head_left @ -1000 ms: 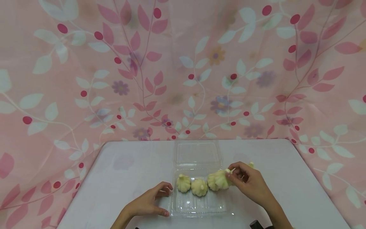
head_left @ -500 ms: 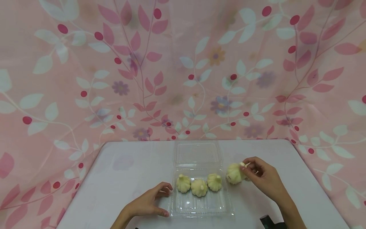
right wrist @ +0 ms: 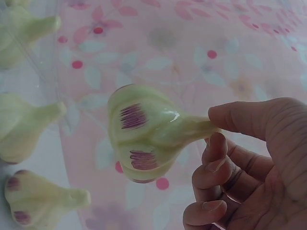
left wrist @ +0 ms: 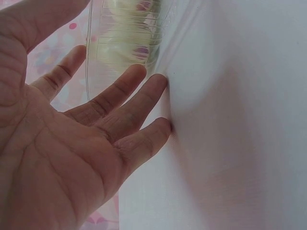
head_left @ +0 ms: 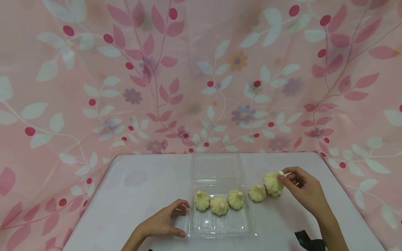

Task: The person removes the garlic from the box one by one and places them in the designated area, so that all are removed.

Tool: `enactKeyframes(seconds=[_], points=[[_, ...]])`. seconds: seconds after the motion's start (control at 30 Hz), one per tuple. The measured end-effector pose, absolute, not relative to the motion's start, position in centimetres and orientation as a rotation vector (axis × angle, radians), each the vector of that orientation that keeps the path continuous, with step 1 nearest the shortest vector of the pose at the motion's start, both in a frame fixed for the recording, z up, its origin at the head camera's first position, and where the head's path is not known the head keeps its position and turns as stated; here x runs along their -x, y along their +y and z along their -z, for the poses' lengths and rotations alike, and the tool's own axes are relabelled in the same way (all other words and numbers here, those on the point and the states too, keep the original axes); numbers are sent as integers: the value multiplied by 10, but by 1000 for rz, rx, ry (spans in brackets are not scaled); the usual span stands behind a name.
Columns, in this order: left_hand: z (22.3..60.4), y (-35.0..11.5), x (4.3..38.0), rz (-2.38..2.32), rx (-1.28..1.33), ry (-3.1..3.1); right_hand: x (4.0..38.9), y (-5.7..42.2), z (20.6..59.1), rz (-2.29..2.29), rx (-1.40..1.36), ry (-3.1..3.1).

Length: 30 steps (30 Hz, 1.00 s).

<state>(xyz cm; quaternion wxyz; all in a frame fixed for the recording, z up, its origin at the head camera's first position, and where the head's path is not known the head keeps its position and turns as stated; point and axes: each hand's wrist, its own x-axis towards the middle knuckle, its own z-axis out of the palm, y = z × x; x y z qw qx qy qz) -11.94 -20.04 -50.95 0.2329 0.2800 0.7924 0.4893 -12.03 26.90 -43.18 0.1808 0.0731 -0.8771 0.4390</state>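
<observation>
My right hand (head_left: pixel 304 191) pinches a pale garlic bulb (head_left: pixel 272 181) by its stem, between thumb and forefinger. Purple streaks mark this raised bulb (right wrist: pixel 144 129) in the right wrist view. It overlaps a second bulb (head_left: pixel 278 192) on the table, and a third (head_left: pixel 257 193) sits just left of that. Three more garlic bulbs, among them the middle one (head_left: pixel 218 205), stand in a row inside a clear plastic clamshell box (head_left: pixel 220 228). At the box's left side my left hand (head_left: pixel 161 221) rests with fingers spread and relaxed, some fingertips (left wrist: pixel 164 125) down at the table.
The box's hinged lid (head_left: pixel 216 169) lies folded back toward the table's far edge. A white table (head_left: pixel 141 184) carries everything, with a pink floral curtain (head_left: pixel 194 104) behind it. A dark strap (head_left: pixel 309 241) shows by my right wrist.
My right hand has carried the garlic bulb rightward and slightly back, from over the box to over the bulbs on the table's right. My left hand stays where it was.
</observation>
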Motion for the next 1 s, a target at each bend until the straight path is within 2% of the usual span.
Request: enactKeyframes(seconds=[1.0], points=[[510,-200,120,-1342,-770,2182,132,308,444,-1246,84,-2405]])
